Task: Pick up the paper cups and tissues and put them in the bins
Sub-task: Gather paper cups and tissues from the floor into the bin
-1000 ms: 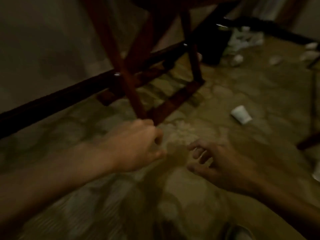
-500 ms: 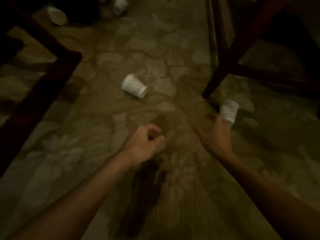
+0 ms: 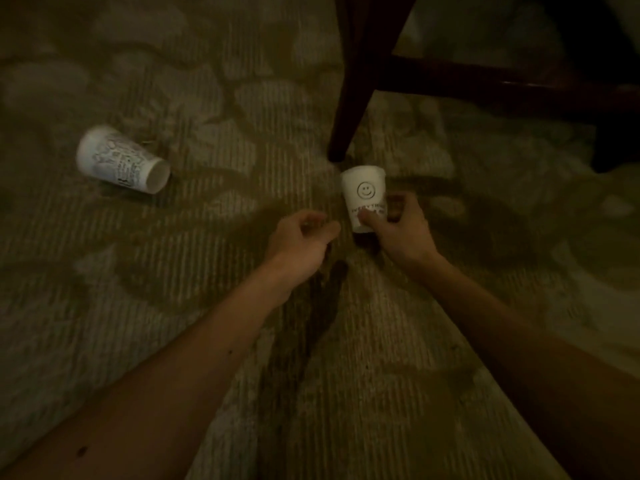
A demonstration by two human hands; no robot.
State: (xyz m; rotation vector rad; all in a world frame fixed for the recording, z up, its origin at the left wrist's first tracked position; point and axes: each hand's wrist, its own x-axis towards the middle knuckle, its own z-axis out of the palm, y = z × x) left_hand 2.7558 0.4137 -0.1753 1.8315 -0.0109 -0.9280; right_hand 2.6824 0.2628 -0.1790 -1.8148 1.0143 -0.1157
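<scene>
chair leg [image 3: 356,91]: dark wood, the thing I'm using as the landmark. It comes down from the top of the shot and its foot sits on the patterned carpet [image 3: 207,323]

crossbar [image 3: 485,81]: same dark wood, runs off to the right from higher up the chair leg

smiley cup [image 3: 363,195]: white paper cup with a smiley face and a line of lettering under it. It's just below the foot of the chair leg, wide end toward the leg and narrow end toward the person

right hand [image 3: 401,233]: just below the chair leg, wrapped round the lower part of the smiley cup, with the thumb across the printed front and the fingers curled round the far side

cup vs floor: honestly can't tell if the cup's base is on the carpet or lifted a bit, since the hand and shadow cover it

left hand [image 3: 301,240]: below and a little left of the chair leg's foot, right next to the smiley cup but not touching it. Fingers are curled in toward the palm and there's nothing visible in it

other cup [image 3: 121,159]: second white paper cup with dark print all over, lying on its side on the carpet well to the left of the chair leg, open mouth facing lower right

forearms [image 3: 180,355]: both bare, coming up from the bottom edge and angling in toward the chair leg
</scene>
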